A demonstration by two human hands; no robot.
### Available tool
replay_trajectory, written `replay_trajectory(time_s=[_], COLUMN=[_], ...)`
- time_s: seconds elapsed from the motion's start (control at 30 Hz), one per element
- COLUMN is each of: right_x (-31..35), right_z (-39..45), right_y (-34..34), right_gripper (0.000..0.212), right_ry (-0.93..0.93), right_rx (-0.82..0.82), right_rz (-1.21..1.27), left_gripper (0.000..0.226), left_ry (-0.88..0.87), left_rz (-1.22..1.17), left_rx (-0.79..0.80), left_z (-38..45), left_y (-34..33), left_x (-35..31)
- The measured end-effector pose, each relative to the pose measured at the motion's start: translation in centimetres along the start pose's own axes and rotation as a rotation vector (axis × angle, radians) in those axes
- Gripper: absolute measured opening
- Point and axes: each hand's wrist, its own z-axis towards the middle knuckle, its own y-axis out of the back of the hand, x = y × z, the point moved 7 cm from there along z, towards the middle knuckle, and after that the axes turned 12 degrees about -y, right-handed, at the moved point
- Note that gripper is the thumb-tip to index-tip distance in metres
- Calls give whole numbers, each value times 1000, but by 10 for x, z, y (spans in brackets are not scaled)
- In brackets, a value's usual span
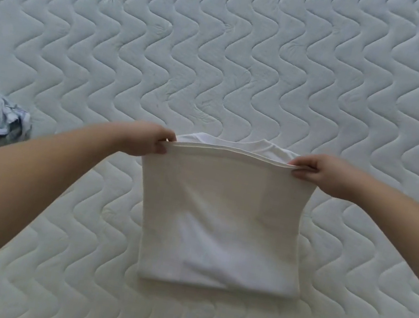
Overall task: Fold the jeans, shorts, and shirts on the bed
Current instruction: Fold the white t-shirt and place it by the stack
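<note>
Pinching a soft white shirt [223,217], both hands [149,142] [318,172] lift its folded edge off the quilted mattress [219,62].

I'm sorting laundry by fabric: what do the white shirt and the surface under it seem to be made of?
The white shirt looks like a soft matte knit, probably cotton jersey: it drapes limply and bends in smooth layers where both hands pinch its edge. The mattress seems padded, quilted textile with a faint sheen; wavy stitched channels puff between seams. The exact fibre cannot be told.
</note>
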Motion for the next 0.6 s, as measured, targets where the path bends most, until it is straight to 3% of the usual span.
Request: replay_trajectory(time_s=[0.17, 0.47, 0.6], right_x=[-11, -25, -26], right_z=[42, 59, 67], right_y=[-2, 0, -2], right_gripper=[23, 22, 22], right_ry=[-51, -81, -90], right_rx=[-95, -167, -233], right_rz=[29, 198, 182], left_gripper=[21, 26, 20], left_ry=[24, 9, 42], left_rz=[23, -196, -127], left_rx=[-103, -288, -405], left_z=[43, 57, 64], left_y=[-4, -10, -8], left_x=[28, 46, 48])
